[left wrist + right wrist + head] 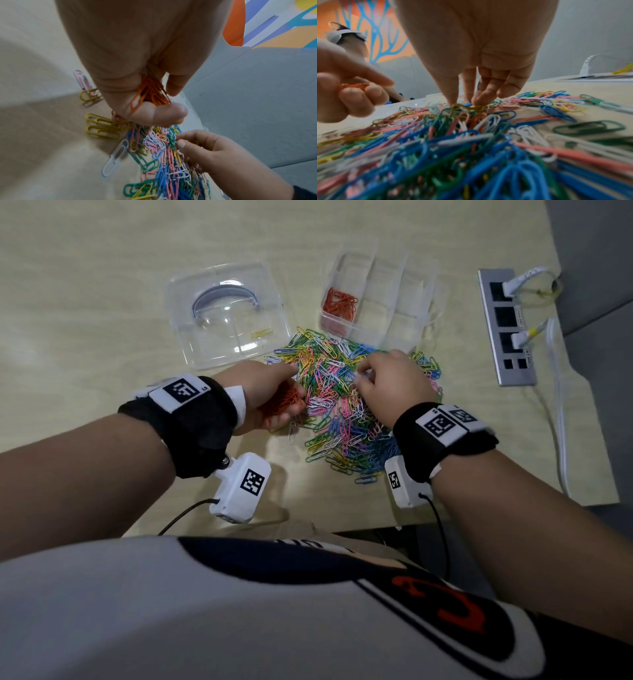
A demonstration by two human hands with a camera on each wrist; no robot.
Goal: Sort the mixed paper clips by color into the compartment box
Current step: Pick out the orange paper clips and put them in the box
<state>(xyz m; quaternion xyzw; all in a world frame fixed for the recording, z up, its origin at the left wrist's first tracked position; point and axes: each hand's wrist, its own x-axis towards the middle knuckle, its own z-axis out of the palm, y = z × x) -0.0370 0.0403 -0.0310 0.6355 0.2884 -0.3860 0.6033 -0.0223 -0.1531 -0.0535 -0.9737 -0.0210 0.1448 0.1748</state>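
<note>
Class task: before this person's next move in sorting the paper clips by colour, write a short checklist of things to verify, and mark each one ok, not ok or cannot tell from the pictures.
1. The left hand holds only orange clips: ok, no other colour shows in the bunch.
2. The compartment box is open and unobstructed: ok.
3. The near-left compartment contains only orange clips: ok.
4. Other compartments free for other colours: ok, they look empty.
5. The right hand has pinched a clip from the mixed pile: cannot tell, its fingertips only touch the pile.
6. The clear lid is free of clips: not ok, a yellow clip lies there.
</note>
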